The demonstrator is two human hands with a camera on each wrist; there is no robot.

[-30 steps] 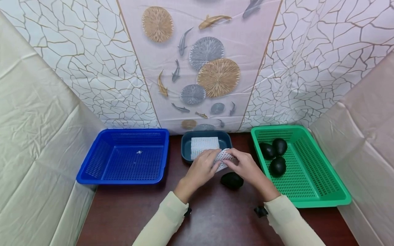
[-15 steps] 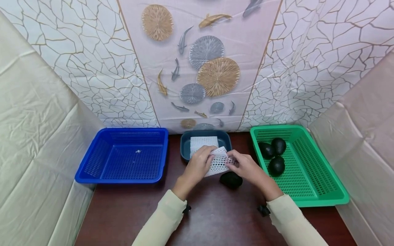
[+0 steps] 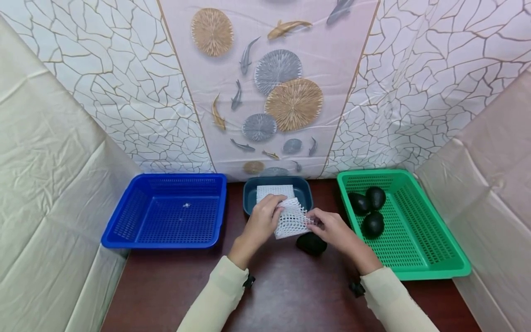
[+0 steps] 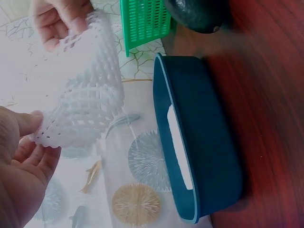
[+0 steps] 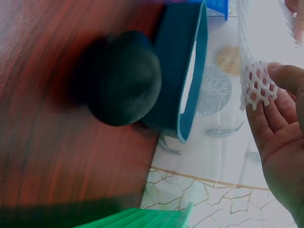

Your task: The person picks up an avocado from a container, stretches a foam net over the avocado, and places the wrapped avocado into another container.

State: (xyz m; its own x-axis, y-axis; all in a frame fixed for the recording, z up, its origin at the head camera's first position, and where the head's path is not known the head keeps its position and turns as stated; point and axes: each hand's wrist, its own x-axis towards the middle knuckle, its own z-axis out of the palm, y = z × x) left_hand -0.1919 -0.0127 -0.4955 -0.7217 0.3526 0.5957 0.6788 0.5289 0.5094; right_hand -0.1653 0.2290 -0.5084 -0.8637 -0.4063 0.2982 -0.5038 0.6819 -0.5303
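Above the middle of the dark red worktop [image 3: 282, 295], a white foam net sleeve [image 3: 292, 223] is held up between two hands, clear of the surface. At its 9 o'clock side, the left hand [image 3: 263, 219] pinches the edge, thumb on one face and fingertips on the other. At its 3 o'clock side, the right hand [image 3: 332, 228] pinches the opposite end in the same way, and the open mesh spans the gap between them. A dark avocado [image 3: 311, 244] lies on the worktop at 5 o'clock from the netting, near the right hand and apart from the netting. Toward 11 o'clock, a teal plastic tub [image 3: 303, 188] stands just behind the hands, with more white foam netting [image 3: 274, 190] lying in it. Off at 3 o'clock sits a green slotted basket [image 3: 408, 230]; three dark avocados [image 3: 373, 225] cluster toward its 10 o'clock corner. Well away at 9 o'clock is a blue slotted basket [image 3: 166, 228] with a small pale scrap [image 3: 186, 204] on its floor.
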